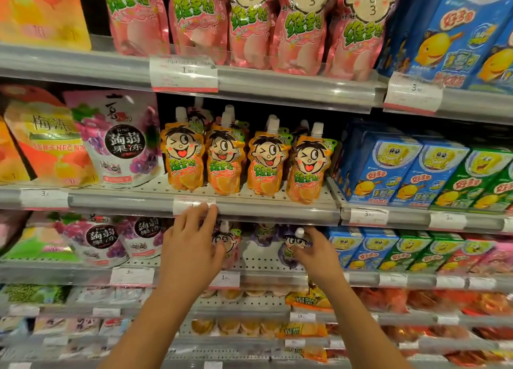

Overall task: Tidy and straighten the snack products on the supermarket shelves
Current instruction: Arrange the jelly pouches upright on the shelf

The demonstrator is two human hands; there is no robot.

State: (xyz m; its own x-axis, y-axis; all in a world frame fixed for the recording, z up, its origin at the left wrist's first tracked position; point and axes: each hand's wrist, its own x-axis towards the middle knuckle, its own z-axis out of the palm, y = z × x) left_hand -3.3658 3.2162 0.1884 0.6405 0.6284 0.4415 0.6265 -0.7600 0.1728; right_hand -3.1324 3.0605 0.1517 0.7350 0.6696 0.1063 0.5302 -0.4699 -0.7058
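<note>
Both my forearms reach up & fwd into the third shelf down. My left hand (191, 243) is raised with the palm facing the shelf, fingers fairly straight & slightly spread, fingertips overlapping the grey shelf-edge rail (277, 209) and the white price tag (191, 204) above it; its thumb lies against the pale spouted jelly pouch with a cartoon face (226, 241) just right of the palm. Can't tell if that's a real hold or only contact, pouch is mostly hidden behind the hand. My right hand (316, 250) sits lower & to the right, wrist bent inward, fingers curled round the purple spouted jelly pouch with a white cap (293, 246), gripping it near the neck; pouch stands about upright on the perforated white shelf board (261, 260). Between my hands, further back, another purple pouch shows, blurry. Directly above my hands, four orange spouted pouches with winking cartoon faces (244, 160) stand in a row, front ones leaning a bit. Right of my right hand: blue and green cartoon snack boxes (388, 250). Left of my left hand: white-and-purple grape jelly bags (111, 239).
</note>
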